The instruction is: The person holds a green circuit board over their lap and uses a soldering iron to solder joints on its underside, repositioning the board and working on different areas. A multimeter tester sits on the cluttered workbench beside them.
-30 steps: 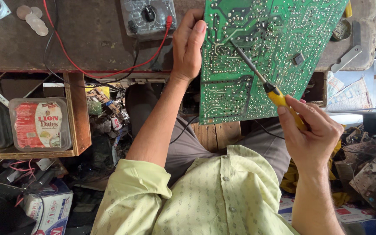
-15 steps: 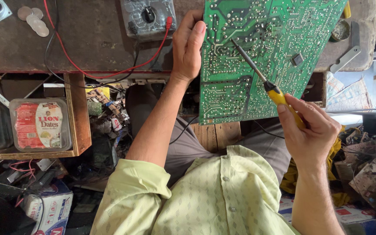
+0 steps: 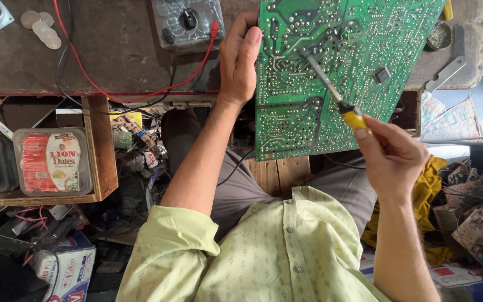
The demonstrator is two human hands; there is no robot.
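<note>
Head view, only one available.

Left hand (image 3: 240,61) is clamped on the left edge of the large green printed circuit board (image 3: 331,72), solder side up, thumb on top, fingers wrapped under. Board is tilted, top end resting on the dark worn desk (image 3: 107,50), bottom end hanging off the desk edge over the person's lap.

Right hand (image 3: 392,159) is closed around the yellow-handled, thin metal-shaft screwdriver (image 3: 334,92). Grip sits at 4 o'clock from board centre, shaft runs up toward 10 o'clock, and the tip touches the solder joints near the board's upper middle.

Step, as I read it: probing or working one joint on the board, left hand just steadying. Next move calls for holding the board still and keeping the tip on that one pad. A slip would scrape neighbouring traces.

Around it: grey analogue multimeter with a black rotary dial (image 3: 188,22) at 9 o'clock of the board, red test lead (image 3: 141,95) looping across the desk. Small stack of coins (image 3: 41,28) far at 10 o'clock. Clear plastic box with a red label (image 3: 51,162) in the wooden shelf at 8 o'clock. Yellow cloth (image 3: 429,190) at 4 o'clock, beside the right wrist.
</note>
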